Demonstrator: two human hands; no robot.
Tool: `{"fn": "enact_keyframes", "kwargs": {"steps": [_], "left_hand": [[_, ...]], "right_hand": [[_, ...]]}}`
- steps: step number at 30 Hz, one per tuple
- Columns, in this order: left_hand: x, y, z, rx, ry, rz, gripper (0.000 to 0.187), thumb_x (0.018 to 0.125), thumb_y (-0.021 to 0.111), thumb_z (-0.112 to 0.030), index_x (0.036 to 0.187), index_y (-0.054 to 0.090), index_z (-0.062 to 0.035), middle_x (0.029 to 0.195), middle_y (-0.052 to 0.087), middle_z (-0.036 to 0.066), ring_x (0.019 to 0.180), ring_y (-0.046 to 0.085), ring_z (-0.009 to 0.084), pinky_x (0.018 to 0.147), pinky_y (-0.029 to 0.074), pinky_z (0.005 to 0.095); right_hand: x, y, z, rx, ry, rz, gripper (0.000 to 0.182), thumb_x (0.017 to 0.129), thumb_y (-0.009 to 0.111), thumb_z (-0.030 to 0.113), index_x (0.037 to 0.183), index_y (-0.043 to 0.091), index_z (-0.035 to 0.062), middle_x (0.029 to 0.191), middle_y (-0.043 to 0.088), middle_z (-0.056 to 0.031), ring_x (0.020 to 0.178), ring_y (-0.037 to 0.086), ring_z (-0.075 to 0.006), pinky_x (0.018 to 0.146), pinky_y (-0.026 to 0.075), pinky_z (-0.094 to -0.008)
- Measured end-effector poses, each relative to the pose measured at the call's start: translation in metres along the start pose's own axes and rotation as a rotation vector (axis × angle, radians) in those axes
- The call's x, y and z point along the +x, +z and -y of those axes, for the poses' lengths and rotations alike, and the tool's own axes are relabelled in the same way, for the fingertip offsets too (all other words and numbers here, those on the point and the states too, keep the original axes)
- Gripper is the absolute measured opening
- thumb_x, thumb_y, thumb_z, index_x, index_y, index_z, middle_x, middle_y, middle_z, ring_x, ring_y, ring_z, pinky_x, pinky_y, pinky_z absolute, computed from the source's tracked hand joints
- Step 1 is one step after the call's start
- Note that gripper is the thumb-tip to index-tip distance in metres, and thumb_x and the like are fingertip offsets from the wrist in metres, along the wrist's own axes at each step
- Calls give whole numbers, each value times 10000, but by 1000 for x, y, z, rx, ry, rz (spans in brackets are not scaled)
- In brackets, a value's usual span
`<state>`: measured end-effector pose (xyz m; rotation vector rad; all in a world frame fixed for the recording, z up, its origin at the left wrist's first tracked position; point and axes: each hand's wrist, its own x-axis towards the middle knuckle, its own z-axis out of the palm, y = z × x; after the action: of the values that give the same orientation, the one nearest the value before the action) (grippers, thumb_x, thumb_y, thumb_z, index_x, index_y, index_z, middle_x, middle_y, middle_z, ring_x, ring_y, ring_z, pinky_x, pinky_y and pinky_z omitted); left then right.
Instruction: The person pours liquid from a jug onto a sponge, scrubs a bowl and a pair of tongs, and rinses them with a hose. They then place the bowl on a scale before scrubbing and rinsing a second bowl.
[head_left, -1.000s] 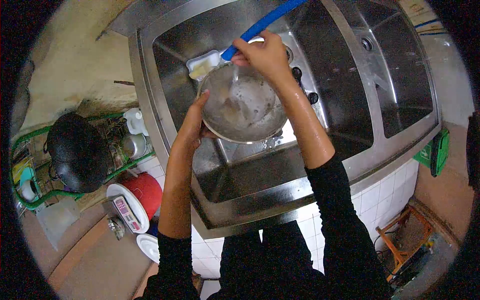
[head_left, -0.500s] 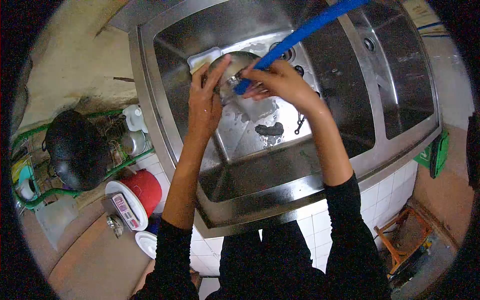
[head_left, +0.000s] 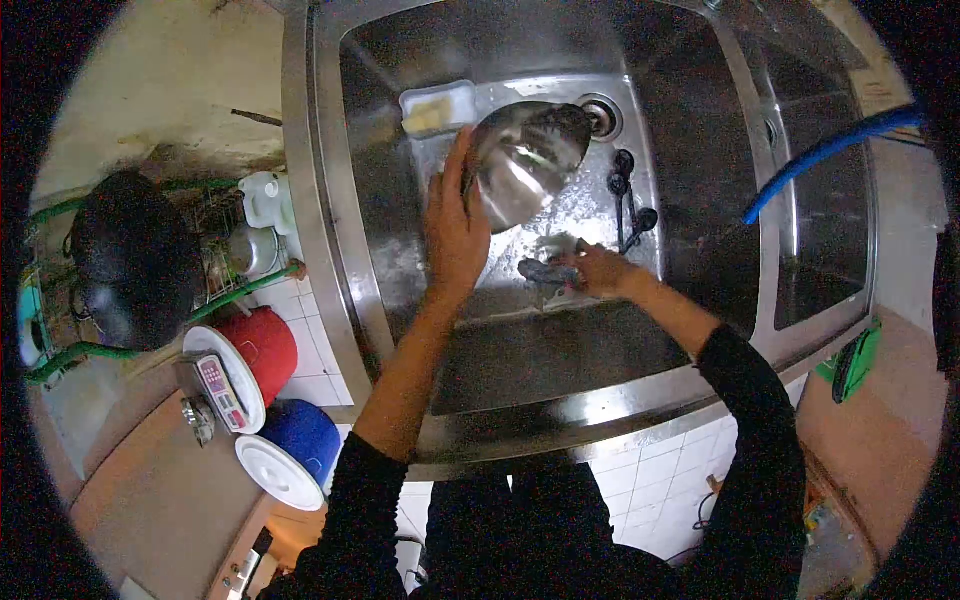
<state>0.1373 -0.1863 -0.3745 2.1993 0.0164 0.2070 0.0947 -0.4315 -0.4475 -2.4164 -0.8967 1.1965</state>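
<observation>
My left hand grips a shiny steel bowl by its left side, with the fingers over the rim and the thumb hidden. The bowl is tilted above the floor of the steel sink. Low in the basin, my right hand has its fingers closed on the right end of a dark grey scrubbing pad, which lies on the sink floor. Part of that grip is blurred. Dark-handled utensils lie just beyond the right hand.
A white tray with yellowish pieces sits at the basin's back left, near the drain. The blue hose hangs over the right-hand basin. Left of the sink stand a red bucket, a blue bucket and a black wok.
My right hand has let go of the blue hose, which now hangs to the right, and has moved down onto the scrubbing pad. The bowl stays in my left hand.
</observation>
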Motion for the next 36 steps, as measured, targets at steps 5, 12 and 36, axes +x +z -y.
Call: {"fn": "enact_keyframes", "kwargs": {"steps": [5, 12, 36], "left_hand": [[-18, 38, 34, -512, -840, 17, 512, 921, 409, -269, 1386, 199, -234, 1325, 345, 203, 1044, 508, 423, 577, 573, 430], [-53, 82, 114, -801, -1173, -41, 681, 827, 544, -114, 1381, 153, -165, 1316, 334, 193, 1051, 508, 342, 656, 548, 400], [-5, 88, 144, 429, -471, 275, 678, 746, 639, -114, 1329, 296, -149, 1157, 477, 299, 894, 591, 411, 688, 514, 460]], "right_hand": [[67, 101, -18, -273, -405, -352, 568, 806, 542, 211, 1332, 333, 245, 1290, 378, -187, 1088, 472, -369, 875, 446, -455], [49, 56, -10, -3, -69, -290, 542, 709, 593, 63, 1223, 424, 45, 1199, 470, -210, 1077, 482, -391, 902, 436, -420], [167, -1, -4, -207, -81, -582, 304, 721, 610, 124, 1011, 592, 32, 1029, 562, -164, 877, 579, -342, 731, 498, -403]]}}
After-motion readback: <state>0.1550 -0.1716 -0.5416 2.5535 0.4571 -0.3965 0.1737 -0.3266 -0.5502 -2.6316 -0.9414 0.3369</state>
